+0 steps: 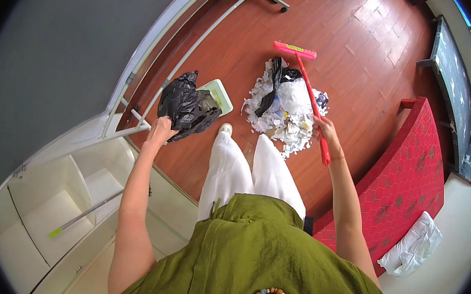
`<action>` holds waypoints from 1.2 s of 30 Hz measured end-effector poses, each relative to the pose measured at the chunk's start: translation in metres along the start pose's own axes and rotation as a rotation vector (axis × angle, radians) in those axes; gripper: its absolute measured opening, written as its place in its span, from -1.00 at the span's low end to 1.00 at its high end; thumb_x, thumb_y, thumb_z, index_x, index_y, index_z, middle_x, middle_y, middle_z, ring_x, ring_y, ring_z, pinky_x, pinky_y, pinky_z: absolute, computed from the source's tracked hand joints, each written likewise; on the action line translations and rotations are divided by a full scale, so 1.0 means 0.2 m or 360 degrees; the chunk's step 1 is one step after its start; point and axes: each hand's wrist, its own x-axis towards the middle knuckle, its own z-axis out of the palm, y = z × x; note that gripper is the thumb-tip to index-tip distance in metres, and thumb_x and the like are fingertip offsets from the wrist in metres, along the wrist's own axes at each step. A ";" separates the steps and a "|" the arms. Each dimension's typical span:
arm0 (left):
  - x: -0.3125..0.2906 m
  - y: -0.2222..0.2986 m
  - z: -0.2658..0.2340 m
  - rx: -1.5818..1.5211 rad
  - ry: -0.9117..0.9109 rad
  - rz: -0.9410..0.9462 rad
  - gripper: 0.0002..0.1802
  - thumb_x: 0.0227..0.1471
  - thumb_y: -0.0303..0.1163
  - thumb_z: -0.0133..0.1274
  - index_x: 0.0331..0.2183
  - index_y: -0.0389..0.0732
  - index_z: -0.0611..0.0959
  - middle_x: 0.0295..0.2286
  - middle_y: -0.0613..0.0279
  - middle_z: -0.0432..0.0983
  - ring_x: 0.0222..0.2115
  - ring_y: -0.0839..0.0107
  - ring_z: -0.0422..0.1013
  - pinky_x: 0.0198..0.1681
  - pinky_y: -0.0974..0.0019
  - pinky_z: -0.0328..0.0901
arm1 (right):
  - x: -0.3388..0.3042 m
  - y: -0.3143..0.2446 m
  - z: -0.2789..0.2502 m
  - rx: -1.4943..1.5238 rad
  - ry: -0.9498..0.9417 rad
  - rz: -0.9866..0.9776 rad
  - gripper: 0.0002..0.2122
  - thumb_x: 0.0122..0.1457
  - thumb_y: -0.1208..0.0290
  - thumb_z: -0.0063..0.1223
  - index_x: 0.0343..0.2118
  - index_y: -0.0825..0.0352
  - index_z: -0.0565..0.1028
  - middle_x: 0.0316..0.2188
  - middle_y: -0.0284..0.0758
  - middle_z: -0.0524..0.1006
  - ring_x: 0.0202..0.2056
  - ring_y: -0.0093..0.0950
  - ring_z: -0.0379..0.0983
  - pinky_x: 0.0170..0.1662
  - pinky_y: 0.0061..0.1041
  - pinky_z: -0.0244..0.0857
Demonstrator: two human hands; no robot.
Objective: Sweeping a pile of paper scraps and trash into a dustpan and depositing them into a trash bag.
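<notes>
My left hand [162,130] is closed on the edge of a crumpled black plastic bag [186,103]. Part of the bag lies over a pale green dustpan or tray [217,94] on the floor, so I cannot tell which. In my right hand [326,131] is the red handle of a broom [307,80]. Its pink head with yellow-green bristles [294,49] is at the far side of a heap of torn white paper scraps [288,123]. Black plastic [271,88] and a white plastic bag [296,95] lie on the heap.
Reddish wood floor [221,50] surrounds the heap. A large grey board [70,48] on a white wheeled frame stands left. White open shelving [62,204] holds a green-tipped pole [84,212]. At right are a red patterned panel [400,184], a dark board [454,82] and a white bundle [413,245].
</notes>
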 end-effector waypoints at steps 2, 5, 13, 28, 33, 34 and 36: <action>-0.12 0.07 0.06 -0.0146 0.0020 -0.0034 -0.56 -0.30 -0.24 0.36 -0.51 -0.45 0.59 -0.48 -0.20 0.52 -0.39 -0.06 0.49 -0.30 0.10 0.41 | 0.09 -0.04 -0.07 0.0072 -0.0049 0.0063 -0.90 0.20 0.43 0.00 -0.35 0.31 0.34 -0.64 -0.47 0.28 -0.71 -0.66 0.19 -0.67 -0.62 0.09; -0.21 0.17 0.16 -0.0493 0.0061 -0.0013 -0.51 -0.30 -0.23 0.37 -0.47 -0.47 0.58 -0.46 -0.23 0.52 -0.36 -0.10 0.48 -0.31 0.11 0.40 | 0.21 -0.06 -0.11 0.0024 -0.0068 0.0084 -0.89 0.20 0.42 0.00 -0.32 0.31 0.33 -0.64 -0.46 0.29 -0.71 -0.66 0.19 -0.67 -0.61 0.10; -0.28 0.27 0.23 -0.0791 0.0026 -0.0025 -0.55 -0.26 -0.23 0.34 -0.45 -0.45 0.62 -0.48 -0.22 0.53 -0.37 -0.07 0.49 -0.30 0.12 0.39 | 0.37 0.00 -0.24 -0.1375 -0.0021 0.0046 -0.87 0.20 0.44 -0.21 -0.39 0.41 0.29 -0.71 -0.34 0.34 -0.78 -0.47 0.29 -0.75 -0.43 0.22; -0.11 0.62 0.43 -0.1093 0.0326 -0.0130 -0.49 -0.25 -0.15 0.35 -0.47 -0.48 0.61 -0.51 -0.18 0.56 -0.42 0.06 0.55 -0.37 0.19 0.41 | -0.28 0.59 0.00 -0.1727 -0.0135 0.0641 -0.75 0.07 0.62 -0.16 -0.22 0.61 0.12 -0.64 -0.06 0.44 -0.69 -0.25 0.49 -0.72 -0.25 0.38; -0.13 0.72 0.44 -0.1363 0.0275 -0.0232 -0.56 -0.23 -0.24 0.33 -0.40 -0.42 0.61 -0.44 -0.13 0.57 -0.37 0.04 0.53 -0.31 0.17 0.39 | -0.61 0.77 0.00 -0.1609 -0.0261 0.0748 -0.79 0.08 0.64 -0.21 -0.24 0.58 0.12 -0.68 -0.12 0.37 -0.73 -0.29 0.42 -0.75 -0.29 0.33; -0.13 0.73 0.45 -0.1389 0.0316 -0.0235 -0.58 -0.23 -0.24 0.33 -0.43 -0.42 0.62 -0.47 -0.12 0.57 -0.40 0.03 0.53 -0.33 0.17 0.39 | -0.66 0.77 0.02 -0.1539 -0.0289 0.0833 -0.79 0.08 0.65 -0.23 -0.23 0.59 0.13 -0.68 -0.11 0.37 -0.73 -0.32 0.41 -0.73 -0.29 0.35; -0.14 0.72 0.49 -0.1370 0.0336 -0.0223 -0.59 -0.23 -0.24 0.33 -0.45 -0.41 0.63 -0.48 -0.12 0.57 -0.41 0.03 0.53 -0.35 0.17 0.39 | -0.77 0.73 0.06 -0.1459 -0.0323 0.0889 -0.80 0.08 0.64 -0.22 -0.24 0.58 0.14 -0.68 -0.16 0.34 -0.73 -0.35 0.37 -0.72 -0.31 0.35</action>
